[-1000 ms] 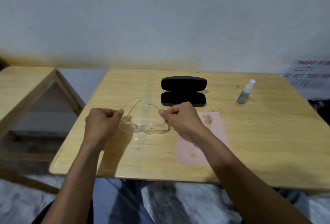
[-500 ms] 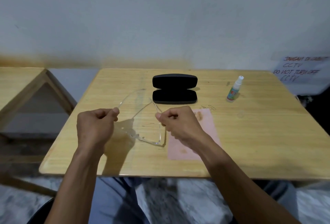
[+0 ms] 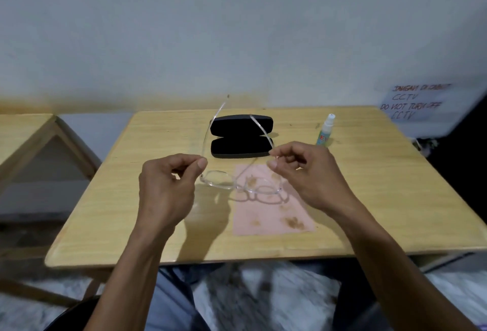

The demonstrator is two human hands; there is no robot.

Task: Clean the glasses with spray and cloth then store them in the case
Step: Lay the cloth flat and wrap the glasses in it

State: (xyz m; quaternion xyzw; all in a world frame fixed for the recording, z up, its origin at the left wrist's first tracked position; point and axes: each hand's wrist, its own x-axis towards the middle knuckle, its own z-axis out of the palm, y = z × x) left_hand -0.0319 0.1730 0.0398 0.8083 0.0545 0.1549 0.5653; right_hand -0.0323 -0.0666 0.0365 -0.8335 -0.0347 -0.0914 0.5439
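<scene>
Meanwhile, open black case (image 3: 241, 135) empty; glasses (image 3: 241, 185) in left hand (image 3: 168, 188) and right hand (image 3: 307, 175) pinch grips.

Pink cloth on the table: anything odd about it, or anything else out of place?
The pink cleaning cloth lying flat on the wooden table carries several brown stains, odd for something meant to wipe lenses. Otherwise nothing stands out: the spray bottle is upright and the black case lies open.
</scene>
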